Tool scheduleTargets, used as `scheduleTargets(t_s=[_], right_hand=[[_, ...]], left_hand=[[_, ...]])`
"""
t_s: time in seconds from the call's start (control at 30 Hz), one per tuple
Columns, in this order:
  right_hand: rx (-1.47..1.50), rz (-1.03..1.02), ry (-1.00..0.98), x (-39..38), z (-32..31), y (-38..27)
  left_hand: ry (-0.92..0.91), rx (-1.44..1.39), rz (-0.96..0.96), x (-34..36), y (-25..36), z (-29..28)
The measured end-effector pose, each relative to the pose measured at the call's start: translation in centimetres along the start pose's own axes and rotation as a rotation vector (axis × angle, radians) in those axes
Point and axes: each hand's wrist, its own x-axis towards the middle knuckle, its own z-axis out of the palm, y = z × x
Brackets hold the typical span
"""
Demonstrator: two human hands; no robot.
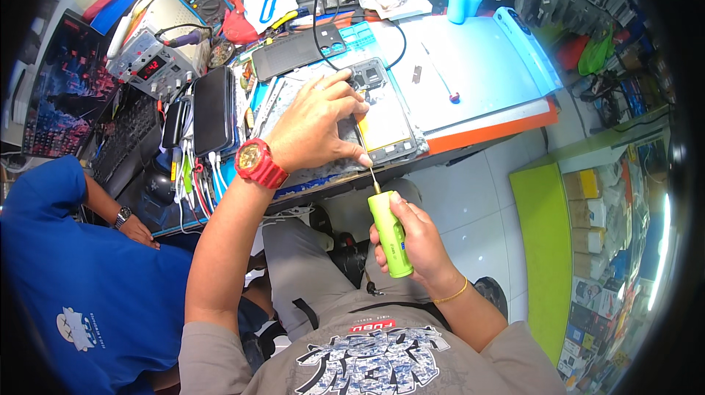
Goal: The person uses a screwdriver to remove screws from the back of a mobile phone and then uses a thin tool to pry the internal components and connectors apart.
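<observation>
Cluttered repair workbench [316, 193] fills the upper middle of the view, with a tiled floor [470, 211] below its edge. Closed around a lime-green electric screwdriver [391, 237], the right hand [422, 244] holds it off the bench's near side; its long axis runs away from the wearer, leaning slightly left, with the thin bit [374, 177] pointing toward the left thumb and the near end of an opened phone [389, 127]. That phone lies lengthwise away from the wearer, camera end farthest. Over its left side spreads the left hand [312, 123], hiding part of it; whether those fingers grip anything, I cannot tell. Right of the phone is a pale blue mat [481, 64] bearing a small red-ended tool [454, 98]. Beyond the camera end, a black cable [405, 46] loops. Left of the hand lie a dark phone [214, 111] and a bench power supply [150, 64]; a co-worker's hand [139, 232] rests farther left.
</observation>
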Motion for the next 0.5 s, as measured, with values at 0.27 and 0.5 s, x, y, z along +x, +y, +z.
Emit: scheduleTargets(t_s=[0.27, 0.5], right_hand=[[0.019, -0.005, -0.01, 0.2, 0.01, -0.13], [-0.001, -0.031, 0.001, 0.24, 0.1, 0.07]], left_hand=[[-0.018, -0.006, -0.017, 0.05, 0.07, -0.01], [-0.011, -0.011, -0.01, -0.01, 0.15, -0.15]])
